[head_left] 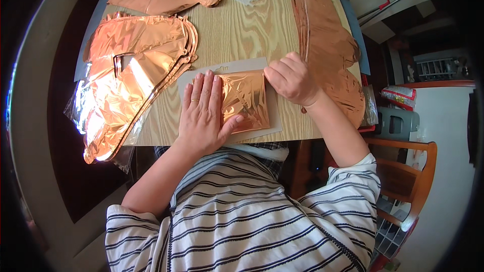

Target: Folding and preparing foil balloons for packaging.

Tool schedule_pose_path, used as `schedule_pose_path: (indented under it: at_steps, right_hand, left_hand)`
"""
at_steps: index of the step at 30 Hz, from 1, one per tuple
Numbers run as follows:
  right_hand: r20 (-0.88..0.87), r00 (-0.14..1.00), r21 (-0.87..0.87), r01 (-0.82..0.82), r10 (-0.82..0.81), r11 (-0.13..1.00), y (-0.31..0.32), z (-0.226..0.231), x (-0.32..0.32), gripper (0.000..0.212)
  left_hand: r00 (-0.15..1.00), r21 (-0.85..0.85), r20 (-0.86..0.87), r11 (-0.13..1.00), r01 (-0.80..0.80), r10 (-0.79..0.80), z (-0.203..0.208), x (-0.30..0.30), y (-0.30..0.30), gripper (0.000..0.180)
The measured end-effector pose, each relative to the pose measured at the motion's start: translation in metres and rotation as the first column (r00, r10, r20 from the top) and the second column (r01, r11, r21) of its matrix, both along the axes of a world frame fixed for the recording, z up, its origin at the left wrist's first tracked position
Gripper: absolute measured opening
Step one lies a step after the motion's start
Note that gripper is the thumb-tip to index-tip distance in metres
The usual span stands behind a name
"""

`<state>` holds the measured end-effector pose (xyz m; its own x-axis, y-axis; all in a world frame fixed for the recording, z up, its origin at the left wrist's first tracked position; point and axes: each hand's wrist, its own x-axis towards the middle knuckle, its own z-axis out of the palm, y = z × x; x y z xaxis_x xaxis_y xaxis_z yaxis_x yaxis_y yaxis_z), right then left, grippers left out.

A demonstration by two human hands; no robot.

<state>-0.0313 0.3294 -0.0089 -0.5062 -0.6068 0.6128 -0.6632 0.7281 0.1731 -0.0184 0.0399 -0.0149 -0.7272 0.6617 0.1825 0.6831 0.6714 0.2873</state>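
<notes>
The thin foil could be creasing or tearing if the right hand (291, 78), knuckles bent at the top right corner, is pressing too hard. The left hand (204, 113) is lying flat, fingers spread, pinning the folded, shiny rose-gold foil balloon (247, 98), which is sitting crinkled on a grey card sheet (275, 121) on the wooden table (242, 30).

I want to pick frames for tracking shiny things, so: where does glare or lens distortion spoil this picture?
Head view: strong white glare on the crumpled copper foil stack at the left, milder sheen on the folded foil square under the left hand and beside the right hand; fisheye bends the table edges, and the rim falls into black vignette; the middle is sharp.
</notes>
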Motion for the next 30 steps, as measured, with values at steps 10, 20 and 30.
schedule_pose_path:
  at_steps: [10,20,30]
  right_hand:
    - [0.356,0.935,-0.226,0.086,0.0,0.97,-0.006,0.0,-0.006,0.009]
    - [0.909,0.417,-0.184,0.381,0.009,0.906,-0.008,0.026,-0.022,0.013]
    - [0.794,0.606,-0.151,0.272,-0.047,0.95,-0.008,0.01,-0.02,0.007]
  left_hand:
    - [1.0,-0.017,-0.018,1.0,-0.001,0.001,-0.002,-0.001,0.001,0.093]
    - [1.0,-0.017,-0.011,1.0,-0.007,0.007,-0.002,-0.001,0.0,0.094]
    - [1.0,-0.008,-0.025,1.0,-0.003,0.003,-0.002,-0.001,0.001,0.094]
